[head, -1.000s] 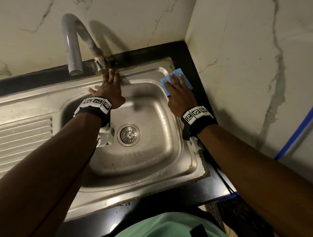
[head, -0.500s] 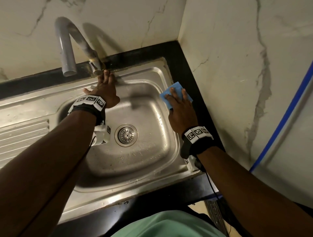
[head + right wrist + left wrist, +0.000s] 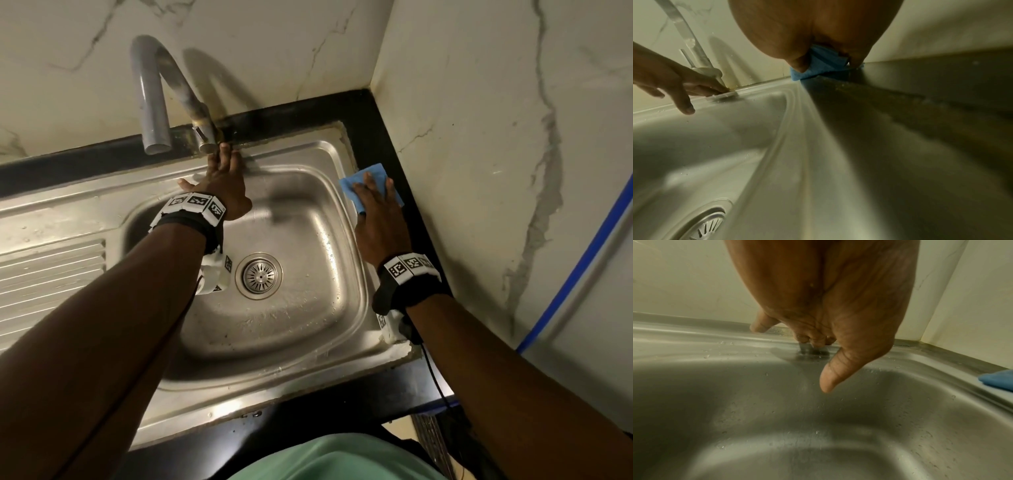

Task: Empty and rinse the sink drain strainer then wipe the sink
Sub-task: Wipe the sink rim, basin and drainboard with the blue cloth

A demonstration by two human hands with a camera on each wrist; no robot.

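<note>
One drain strainer [image 3: 259, 274] sat seated in the drain at the bottom of the single steel sink [image 3: 308, 346], well apart from both of my hands. My right hand [image 3: 380, 219] lay flat, fingers straight and spread, pressing one blue cloth [image 3: 373, 174] onto the sink's right rim beside the black counter [image 3: 387, 137]. My left hand [image 3: 222, 185] reached to the back rim, fingers extended and touching the base of the one grey tap [image 3: 154, 102], thumb hanging free over the basin. Each wrist carried one marker band, two in all. Water droplets dotted the basin.
</note>
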